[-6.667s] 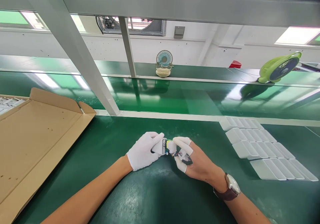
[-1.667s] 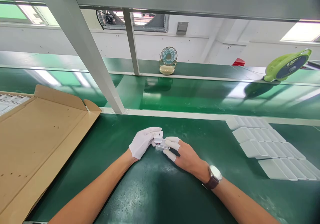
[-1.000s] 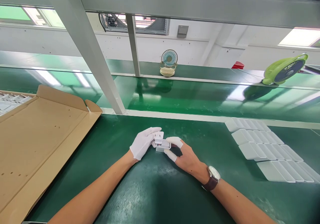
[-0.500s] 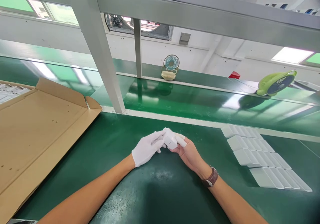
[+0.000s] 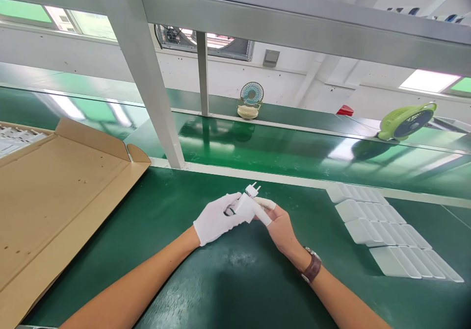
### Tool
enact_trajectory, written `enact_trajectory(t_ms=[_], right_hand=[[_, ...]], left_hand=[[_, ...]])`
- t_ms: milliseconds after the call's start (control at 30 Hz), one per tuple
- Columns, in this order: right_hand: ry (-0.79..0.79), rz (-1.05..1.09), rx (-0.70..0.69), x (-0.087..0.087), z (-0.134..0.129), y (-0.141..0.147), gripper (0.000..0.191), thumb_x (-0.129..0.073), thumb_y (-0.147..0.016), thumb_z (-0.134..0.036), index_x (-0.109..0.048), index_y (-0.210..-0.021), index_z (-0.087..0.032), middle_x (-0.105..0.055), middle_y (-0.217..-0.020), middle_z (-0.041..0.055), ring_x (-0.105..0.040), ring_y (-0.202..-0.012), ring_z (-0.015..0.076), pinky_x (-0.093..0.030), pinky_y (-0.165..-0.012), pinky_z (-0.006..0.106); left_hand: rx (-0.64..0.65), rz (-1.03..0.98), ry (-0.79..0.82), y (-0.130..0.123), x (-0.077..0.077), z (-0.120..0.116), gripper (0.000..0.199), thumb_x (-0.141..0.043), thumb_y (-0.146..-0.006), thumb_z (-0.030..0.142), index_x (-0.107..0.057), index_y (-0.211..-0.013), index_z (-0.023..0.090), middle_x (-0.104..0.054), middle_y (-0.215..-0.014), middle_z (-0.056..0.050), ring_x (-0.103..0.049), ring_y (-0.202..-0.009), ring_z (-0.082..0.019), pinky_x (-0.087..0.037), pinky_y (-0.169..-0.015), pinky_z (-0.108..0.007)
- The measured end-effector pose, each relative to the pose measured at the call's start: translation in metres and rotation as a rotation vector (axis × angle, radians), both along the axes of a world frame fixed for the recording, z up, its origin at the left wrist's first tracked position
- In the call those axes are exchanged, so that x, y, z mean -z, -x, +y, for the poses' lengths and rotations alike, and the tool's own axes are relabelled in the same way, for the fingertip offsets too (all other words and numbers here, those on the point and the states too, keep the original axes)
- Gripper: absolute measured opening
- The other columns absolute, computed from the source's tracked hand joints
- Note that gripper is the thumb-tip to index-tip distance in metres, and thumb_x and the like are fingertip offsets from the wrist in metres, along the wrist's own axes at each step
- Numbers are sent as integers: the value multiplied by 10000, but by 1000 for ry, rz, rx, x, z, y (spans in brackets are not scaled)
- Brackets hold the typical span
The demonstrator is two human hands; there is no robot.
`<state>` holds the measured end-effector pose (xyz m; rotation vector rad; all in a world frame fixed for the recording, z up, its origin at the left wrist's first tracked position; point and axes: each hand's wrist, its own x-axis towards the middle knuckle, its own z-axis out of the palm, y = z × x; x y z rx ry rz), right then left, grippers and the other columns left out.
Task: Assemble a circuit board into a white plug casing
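Both my hands hold a small white plug adapter just above the green bench, its two pins pointing up and away. My left hand, in a white glove, grips its near end. My right hand, bare with white finger cots and a brown-strapped watch at the wrist, grips it from the right side.
A flat open cardboard box lies at the left, with white parts at its far corner. Rows of white casings lie on the bench at right. A slanted metal post rises behind. Beyond are a small fan and a green fan.
The adapter, earlier pressed down on the bench between both hands, has been lifted and turned so its pins point upward. The view has tilted a little.
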<state>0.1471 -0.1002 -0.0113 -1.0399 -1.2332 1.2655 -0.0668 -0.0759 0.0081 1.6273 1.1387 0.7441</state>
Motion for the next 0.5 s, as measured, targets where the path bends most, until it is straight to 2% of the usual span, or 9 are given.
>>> enact_trajectory(t_ms=[100, 233, 333, 500], right_hand=[[-127, -90, 25, 1, -5, 1, 287, -756, -865, -331, -713, -1143, -276, -678, -1168, 64, -645, -1065, 239, -558, -962, 425], [-388, -387, -4, -1, -10, 0, 344, -669, -907, -214, -665, -1238, -305, -635, -1181, 61, -619, -1017, 216, -539, -932, 407], [-518, -562, -27, -3, -11, -1, 438, -607, -929, -170, -582, -1344, -307, -609, -1162, 65, -611, -1006, 212, -541, -917, 406], [-558, -710, -127, -10, -9, -8, 432, -568, -982, -218, -532, -1403, -309, -603, -1188, 73, -617, -1044, 210, -556, -909, 390]], left_hand=[[39, 183, -139, 1, 0, 2, 413, -723, -831, 419, -684, -1228, 312, -699, -1015, 6, -605, -908, -208, -475, -831, -329], [43, 295, -192, 0, -1, 2, 219, -697, -829, 373, -710, -1036, 301, -659, -936, 21, -594, -867, -190, -444, -781, -304], [44, 323, -181, -2, -1, 2, 222, -705, -818, 424, -697, -990, 285, -642, -915, 23, -595, -861, -188, -442, -768, -296], [24, 332, -131, -3, -2, 0, 302, -744, -766, 454, -681, -986, 258, -642, -878, 22, -582, -802, -182, -439, -720, -287]])
